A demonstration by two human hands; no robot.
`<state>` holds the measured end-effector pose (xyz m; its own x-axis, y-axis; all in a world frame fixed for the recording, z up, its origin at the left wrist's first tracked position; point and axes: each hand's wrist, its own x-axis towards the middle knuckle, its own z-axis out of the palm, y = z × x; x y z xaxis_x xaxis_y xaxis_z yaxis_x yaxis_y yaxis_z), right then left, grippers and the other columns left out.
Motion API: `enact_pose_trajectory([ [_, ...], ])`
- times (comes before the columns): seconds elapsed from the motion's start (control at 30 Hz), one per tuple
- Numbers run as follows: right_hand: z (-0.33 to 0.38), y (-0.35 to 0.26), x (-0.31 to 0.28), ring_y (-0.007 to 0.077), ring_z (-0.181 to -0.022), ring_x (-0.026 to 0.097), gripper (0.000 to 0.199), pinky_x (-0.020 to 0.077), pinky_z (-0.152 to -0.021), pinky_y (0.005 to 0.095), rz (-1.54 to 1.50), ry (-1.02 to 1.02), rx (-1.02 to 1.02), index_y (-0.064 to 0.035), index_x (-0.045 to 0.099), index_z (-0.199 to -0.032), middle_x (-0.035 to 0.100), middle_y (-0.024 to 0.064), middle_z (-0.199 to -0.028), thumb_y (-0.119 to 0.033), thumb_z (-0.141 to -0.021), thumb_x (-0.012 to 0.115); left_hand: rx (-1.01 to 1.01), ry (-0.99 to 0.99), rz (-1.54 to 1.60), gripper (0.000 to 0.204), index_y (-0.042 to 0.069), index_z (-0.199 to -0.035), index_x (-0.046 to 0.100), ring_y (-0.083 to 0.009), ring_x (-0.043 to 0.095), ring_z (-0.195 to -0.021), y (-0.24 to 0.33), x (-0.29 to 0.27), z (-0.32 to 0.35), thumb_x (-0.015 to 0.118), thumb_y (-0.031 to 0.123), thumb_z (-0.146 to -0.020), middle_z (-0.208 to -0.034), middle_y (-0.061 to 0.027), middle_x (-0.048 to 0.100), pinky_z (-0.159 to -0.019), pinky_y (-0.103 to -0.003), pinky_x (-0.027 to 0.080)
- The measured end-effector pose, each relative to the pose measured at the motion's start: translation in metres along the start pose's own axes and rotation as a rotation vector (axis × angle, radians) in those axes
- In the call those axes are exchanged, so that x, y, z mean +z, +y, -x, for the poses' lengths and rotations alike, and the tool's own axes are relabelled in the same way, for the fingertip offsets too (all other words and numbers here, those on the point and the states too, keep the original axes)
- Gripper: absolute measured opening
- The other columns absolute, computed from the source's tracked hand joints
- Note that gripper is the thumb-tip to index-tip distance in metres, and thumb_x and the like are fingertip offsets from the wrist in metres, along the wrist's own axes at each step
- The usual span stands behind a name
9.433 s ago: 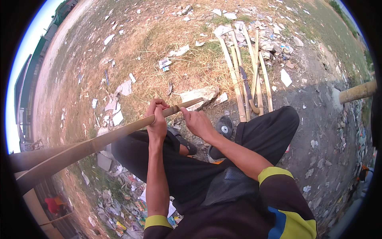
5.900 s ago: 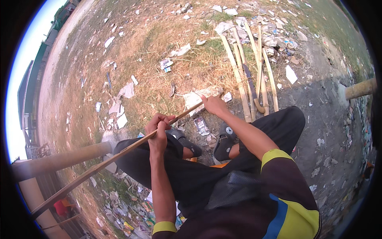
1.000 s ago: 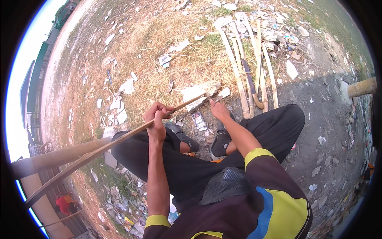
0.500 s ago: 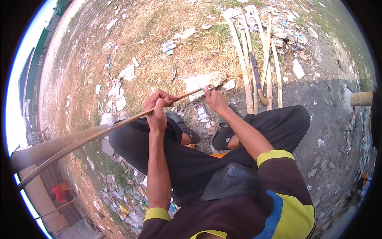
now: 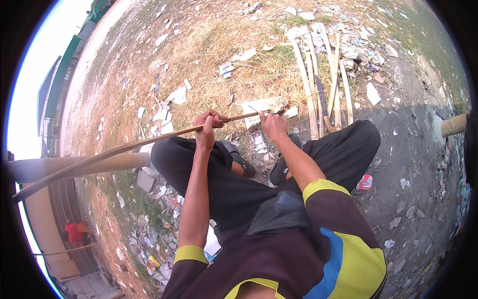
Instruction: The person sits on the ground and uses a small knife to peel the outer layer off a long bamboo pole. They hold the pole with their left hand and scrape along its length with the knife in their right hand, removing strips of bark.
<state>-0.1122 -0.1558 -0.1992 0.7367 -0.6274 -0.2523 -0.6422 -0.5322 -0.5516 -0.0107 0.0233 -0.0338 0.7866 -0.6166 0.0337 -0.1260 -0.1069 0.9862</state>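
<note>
A long, thin bamboo strip (image 5: 134, 145) runs from the far left edge to the middle, bending slightly along its length. My left hand (image 5: 206, 124) is closed around it near its right end, above my left knee. My right hand (image 5: 273, 125) is also closed, at the strip's tip, a short way to the right. A slim pointed piece (image 5: 252, 107) sticks out beside my right thumb, too small to make out. My right palm and most of those fingers are hidden from view.
Several pale split bamboo lengths (image 5: 306, 79) lie ahead to the right, with a dark curved-ended tool (image 5: 321, 99) among them. A thick bamboo pole (image 5: 109, 162) lies under the strip at left; another pole end (image 5: 453, 125) juts in at right. Litter covers the dry grass.
The view has shifted, and the strip now lies flatter across the picture. My hands are slightly closer together, both still at the strip. A red-and-white packet now shows beside my right knee.
</note>
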Motion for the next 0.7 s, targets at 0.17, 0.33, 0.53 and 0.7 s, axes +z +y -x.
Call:
enact_pose_trajectory([
  [0.17, -0.027, 0.074, 0.02, 0.0334, -0.107, 0.062, 0.061, 0.0494, -0.088, 0.0461, 0.089, -0.088, 0.339, 0.0014, 0.065, -0.111, 0.063, 0.0218, -0.115, -0.045, -0.1, 0.028, -0.023, 0.095, 0.008, 0.024, 0.0, -0.072, 0.052, -0.0265, 0.068, -0.08, -0.002, -0.017, 0.001, 0.037, 0.016, -0.082, -0.078, -0.0209, 0.065, -0.065, -0.033, 0.058],
  [0.33, -0.016, 0.054, -0.01, 0.0478, -0.093, 0.061, 0.085, 0.0461, -0.088, 0.0508, -0.201, 0.048, 0.169, 0.0094, 0.068, -0.087, 0.063, 0.0346, -0.088, -0.06, -0.096, 0.021, 0.046, -0.001, -0.067, 0.023, 0.0, -0.069, 0.052, -0.0243, 0.068, -0.072, 0.012, 0.02, -0.02, 0.035, 0.01, -0.081, -0.074, -0.0199, 0.065, -0.061, -0.033, 0.056],
  [0.53, 0.014, 0.01, 0.004, 0.0527, -0.094, 0.058, 0.086, 0.0446, -0.09, 0.0521, -0.288, -0.146, 0.11, 0.0137, 0.065, -0.082, 0.06, 0.0401, -0.087, -0.059, -0.096, 0.021, 0.089, 0.003, -0.169, 0.021, 0.0, -0.066, 0.051, -0.0242, 0.067, -0.071, 0.011, 0.028, -0.012, 0.037, 0.011, -0.077, -0.074, -0.0192, 0.066, -0.062, -0.032, 0.054],
  [0.7, 0.018, 0.01, -0.005, 0.0455, -0.095, 0.063, 0.073, 0.0452, -0.092, 0.0522, -0.09, -0.163, 0.189, 0.0052, 0.07, -0.089, 0.065, 0.032, -0.09, -0.053, -0.098, 0.026, 0.063, 0.018, -0.137, 0.02, 0.001, -0.065, 0.05, -0.0253, 0.067, -0.073, 0.021, 0.033, -0.018, 0.038, 0.013, -0.075, -0.074, -0.0193, 0.066, -0.063, -0.033, 0.054],
])
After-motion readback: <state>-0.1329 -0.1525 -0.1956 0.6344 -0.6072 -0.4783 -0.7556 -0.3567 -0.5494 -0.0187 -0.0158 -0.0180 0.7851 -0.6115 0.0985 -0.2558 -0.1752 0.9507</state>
